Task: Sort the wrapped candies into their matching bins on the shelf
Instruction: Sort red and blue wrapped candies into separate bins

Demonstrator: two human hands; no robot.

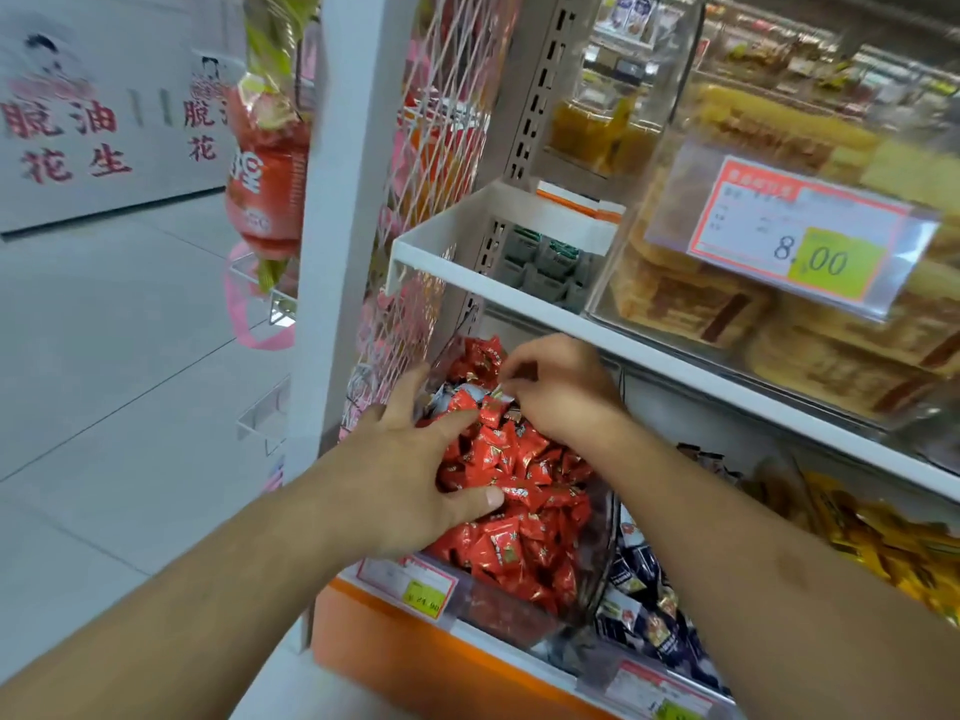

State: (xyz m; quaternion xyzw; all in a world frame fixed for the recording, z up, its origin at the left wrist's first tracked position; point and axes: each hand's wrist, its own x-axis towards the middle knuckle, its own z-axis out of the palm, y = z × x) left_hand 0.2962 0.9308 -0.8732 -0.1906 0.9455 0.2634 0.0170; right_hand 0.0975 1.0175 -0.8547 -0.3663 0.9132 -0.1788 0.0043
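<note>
While both arms reach under the white metal upper shelf (613, 332), a person works through the clear plastic bin (597, 517) heaped with red foil-wrapped candies (524, 491) at the left end of the lower shelf. The left hand (415, 470) lies spread on the heap, its fingers (447, 422) wide and flat and the thumb pressing the pile near the middle of the bin, apparently to steady the loose sweets and part them. The right hand (561, 387) hovers over the back of the bin with its fingers curled narrow; a scrap of pale, gold-edged wrapper (501, 392) shows at their tips, likely an odd piece being picked out, though the pinch itself is too blurred to confirm. Just right of the bin, a second bin holds dark blue wrapped candies (644, 579), and further right sit yellow packets (883, 543), either a possible home for a stray.

Room is tight: the upper shelf's front edge hangs close above the right hand, and a white net side panel (441, 163) closes off the bin's left. The open way out is toward the person, over the bin's low front lip and its yellow price label (423, 595).
</note>
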